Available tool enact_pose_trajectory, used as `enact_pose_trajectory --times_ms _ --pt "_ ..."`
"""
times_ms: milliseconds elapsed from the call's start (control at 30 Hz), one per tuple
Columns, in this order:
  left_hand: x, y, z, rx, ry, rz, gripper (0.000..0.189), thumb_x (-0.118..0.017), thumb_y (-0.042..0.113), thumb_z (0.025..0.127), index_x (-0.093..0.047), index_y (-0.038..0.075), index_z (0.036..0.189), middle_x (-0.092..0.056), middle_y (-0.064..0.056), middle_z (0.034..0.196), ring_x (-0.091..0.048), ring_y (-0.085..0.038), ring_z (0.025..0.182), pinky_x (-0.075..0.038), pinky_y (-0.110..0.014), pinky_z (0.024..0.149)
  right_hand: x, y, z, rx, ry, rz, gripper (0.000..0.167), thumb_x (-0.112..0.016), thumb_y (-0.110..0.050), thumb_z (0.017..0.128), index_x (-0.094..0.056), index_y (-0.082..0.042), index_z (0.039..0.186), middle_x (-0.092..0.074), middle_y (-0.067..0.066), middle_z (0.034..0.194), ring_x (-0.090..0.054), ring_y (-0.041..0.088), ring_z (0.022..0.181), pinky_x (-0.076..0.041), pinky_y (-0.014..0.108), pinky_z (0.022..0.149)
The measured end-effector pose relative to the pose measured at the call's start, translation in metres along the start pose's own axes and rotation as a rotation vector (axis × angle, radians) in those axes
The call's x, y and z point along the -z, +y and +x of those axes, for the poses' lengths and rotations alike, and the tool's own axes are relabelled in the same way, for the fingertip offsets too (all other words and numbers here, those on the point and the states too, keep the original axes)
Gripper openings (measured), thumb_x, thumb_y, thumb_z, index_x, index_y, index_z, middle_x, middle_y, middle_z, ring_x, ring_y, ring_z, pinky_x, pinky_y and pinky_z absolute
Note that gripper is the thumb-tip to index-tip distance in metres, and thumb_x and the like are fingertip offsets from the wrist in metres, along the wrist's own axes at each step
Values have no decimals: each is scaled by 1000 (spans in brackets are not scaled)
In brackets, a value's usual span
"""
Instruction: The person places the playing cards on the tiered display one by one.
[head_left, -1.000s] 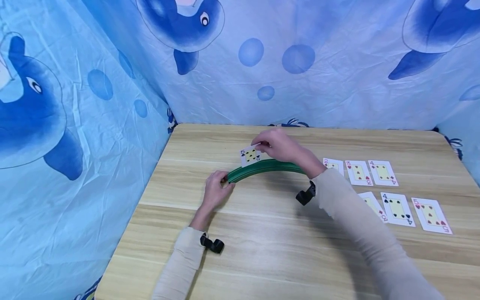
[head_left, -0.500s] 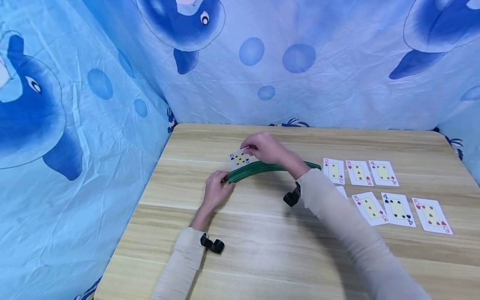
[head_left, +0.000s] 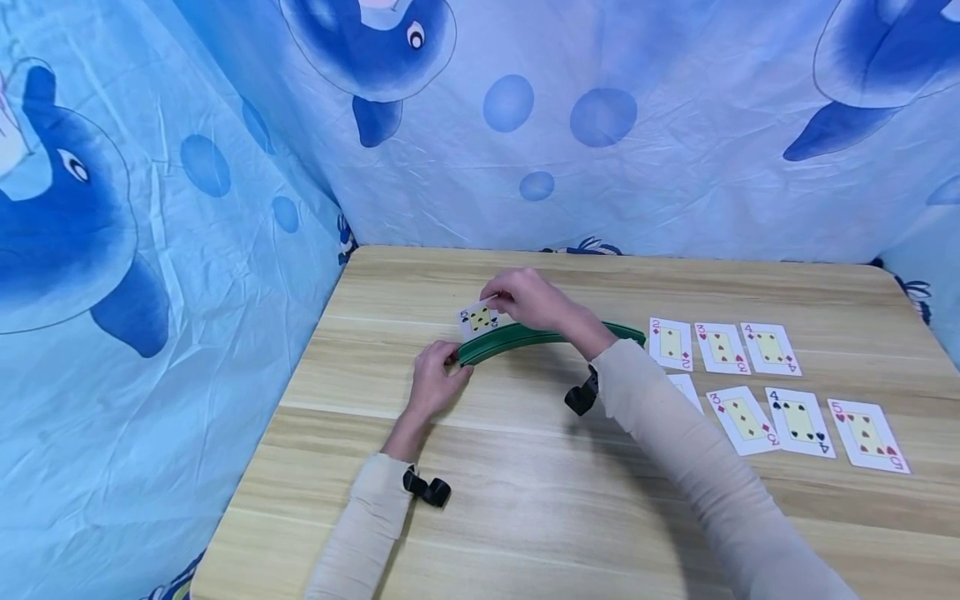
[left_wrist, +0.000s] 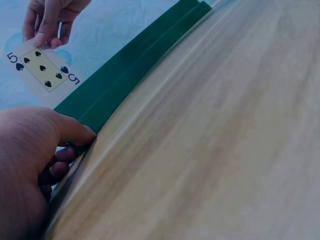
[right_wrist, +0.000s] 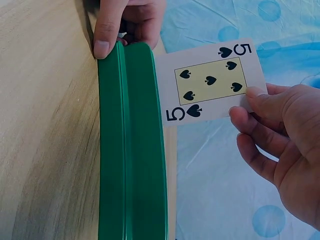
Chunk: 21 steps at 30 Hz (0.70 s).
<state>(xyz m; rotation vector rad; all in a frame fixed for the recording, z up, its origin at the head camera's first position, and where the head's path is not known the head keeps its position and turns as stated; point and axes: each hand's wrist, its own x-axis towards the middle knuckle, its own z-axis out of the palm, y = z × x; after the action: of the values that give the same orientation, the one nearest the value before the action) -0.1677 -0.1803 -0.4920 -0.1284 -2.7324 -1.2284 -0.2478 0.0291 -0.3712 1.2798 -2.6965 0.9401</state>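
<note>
A curved green card holder (head_left: 510, 337) stands on the wooden table, its left end pinched between the thumb and fingers of my left hand (head_left: 435, 383). Over its far edge, near that same end, my right hand (head_left: 531, 300) pinches a five of spades (head_left: 478, 320) by one corner. In the right wrist view the five of spades (right_wrist: 212, 82) faces the camera, its lower edge meeting the back edge of the green holder (right_wrist: 132, 145). Whether that edge sits in a groove I cannot tell. The left wrist view shows the card (left_wrist: 44, 72) tilted.
To the right lie several face-up cards in two rows. The back row has a two of diamonds (head_left: 671, 343), a three of hearts (head_left: 722, 348) and a four of diamonds (head_left: 771, 348). In front are a three of diamonds (head_left: 742, 420), a four of spades (head_left: 799, 422) and a five of hearts (head_left: 868, 437).
My right hand has moved left along the holder with the five of spades, then nearly stopped at its left end. My left hand has kept its grip on the holder.
</note>
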Motion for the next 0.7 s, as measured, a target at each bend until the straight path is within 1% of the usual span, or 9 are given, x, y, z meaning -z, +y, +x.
enact_pose_trajectory --times_ms 300,533,700 --pt "0 -1 1 -18 8 4 27 -76 12 81 -72 3 106 -69 -13 103 -58 -28 96 -41 -44 96 -2 0 0 22 10 -2 17 -64 -8 96 -75 -4 109 -76 12 105 -72 22 91 -59 37 82" --pt "0 0 0 -13 5 8 28 -77 12 80 -72 4 107 -69 -12 104 -58 -27 96 -41 -45 96 0 -2 0 -2 2 -3 17 -64 -7 95 -74 -4 109 -75 13 108 -72 24 95 -59 37 83" --pt "1 0 1 -17 8 3 28 -77 11 80 -72 4 107 -69 -12 103 -58 -28 96 -41 -44 95 1 -3 -1 9 -5 -12 17 -64 -7 96 -75 -4 109 -75 13 107 -71 24 95 -59 38 84"
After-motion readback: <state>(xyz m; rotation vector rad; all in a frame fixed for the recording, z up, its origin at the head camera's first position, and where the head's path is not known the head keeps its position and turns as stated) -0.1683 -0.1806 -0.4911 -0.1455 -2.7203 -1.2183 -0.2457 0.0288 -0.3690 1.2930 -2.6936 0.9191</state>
